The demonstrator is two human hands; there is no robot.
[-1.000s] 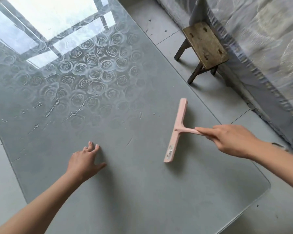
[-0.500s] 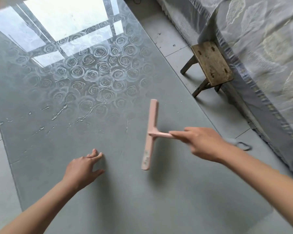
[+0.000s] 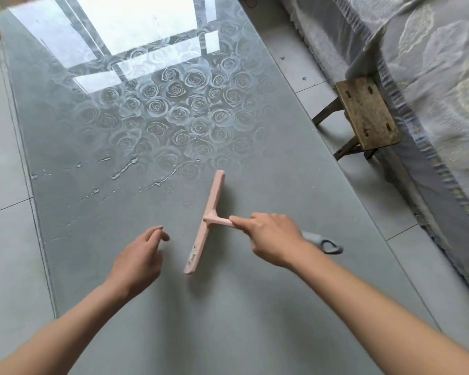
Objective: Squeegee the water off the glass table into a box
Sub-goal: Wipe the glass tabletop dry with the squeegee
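Observation:
My right hand (image 3: 271, 238) grips the handle of a pink T-shaped squeegee (image 3: 205, 221), whose blade lies on the grey glass table (image 3: 228, 307) near its middle, running from far to near. Streaks of water (image 3: 125, 169) glisten on the glass to the far left of the blade, near the rose pattern. My left hand (image 3: 138, 259) hovers just left of the blade, fingers loosely curled and holding nothing. No box is in view.
A small wooden stool (image 3: 366, 117) stands on the tiled floor to the right of the table, against a grey patterned bedspread (image 3: 431, 77). A grey handle with a loop (image 3: 328, 244) pokes out behind my right wrist.
My right hand has drawn the squeegee leftward across the glass, toward the water streaks. My left hand has lifted off the table and its fingers have curled.

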